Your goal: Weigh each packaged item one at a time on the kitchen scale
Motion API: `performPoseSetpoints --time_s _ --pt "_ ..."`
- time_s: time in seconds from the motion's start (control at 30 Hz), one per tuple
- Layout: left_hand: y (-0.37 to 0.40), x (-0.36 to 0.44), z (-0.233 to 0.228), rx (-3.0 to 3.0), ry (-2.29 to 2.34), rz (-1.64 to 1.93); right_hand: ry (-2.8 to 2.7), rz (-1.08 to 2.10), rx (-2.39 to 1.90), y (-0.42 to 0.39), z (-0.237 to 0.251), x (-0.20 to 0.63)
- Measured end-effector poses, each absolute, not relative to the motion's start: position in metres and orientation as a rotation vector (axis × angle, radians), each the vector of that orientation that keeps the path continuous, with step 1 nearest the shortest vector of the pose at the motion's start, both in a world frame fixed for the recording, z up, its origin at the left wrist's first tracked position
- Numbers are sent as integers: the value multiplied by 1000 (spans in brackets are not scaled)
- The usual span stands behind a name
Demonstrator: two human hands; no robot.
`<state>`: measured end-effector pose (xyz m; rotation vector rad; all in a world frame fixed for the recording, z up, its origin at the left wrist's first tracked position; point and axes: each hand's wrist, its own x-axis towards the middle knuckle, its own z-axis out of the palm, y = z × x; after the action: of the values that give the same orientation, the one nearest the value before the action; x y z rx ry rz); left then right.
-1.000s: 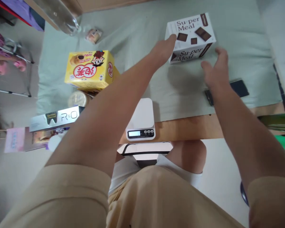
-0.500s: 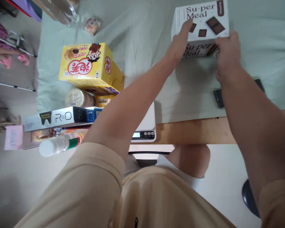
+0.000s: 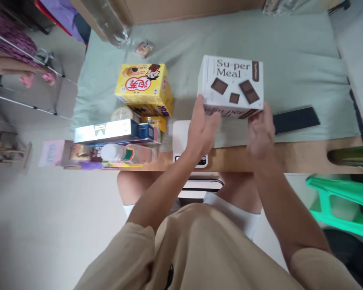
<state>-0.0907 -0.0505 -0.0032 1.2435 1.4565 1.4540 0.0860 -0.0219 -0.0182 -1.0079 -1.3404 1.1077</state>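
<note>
Both hands clamp white box (image 3: 231, 86), left hand (image 3: 201, 131) at 8 o'clock corner, right hand (image 3: 260, 133) at 5 o'clock, above scale (image 3: 181, 135). Risk: palm-only grip, box could slip, hit scale.

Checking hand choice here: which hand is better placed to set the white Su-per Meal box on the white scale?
Left hand, probably: it grips the white cardboard Su-per Meal box directly above the white kitchen scale; the right hand is farther off.
</note>
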Motion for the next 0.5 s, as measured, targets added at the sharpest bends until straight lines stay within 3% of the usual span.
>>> performPoseSetpoints --time_s 0.2,0.5 --pt "-156 -144 1 1217 1546 1475 -1406 1272 -1019 -128 -19 42" --pt "-194 -167 -19 1092 1585 1447 -1521 1233 -1178 -171 -39 27"
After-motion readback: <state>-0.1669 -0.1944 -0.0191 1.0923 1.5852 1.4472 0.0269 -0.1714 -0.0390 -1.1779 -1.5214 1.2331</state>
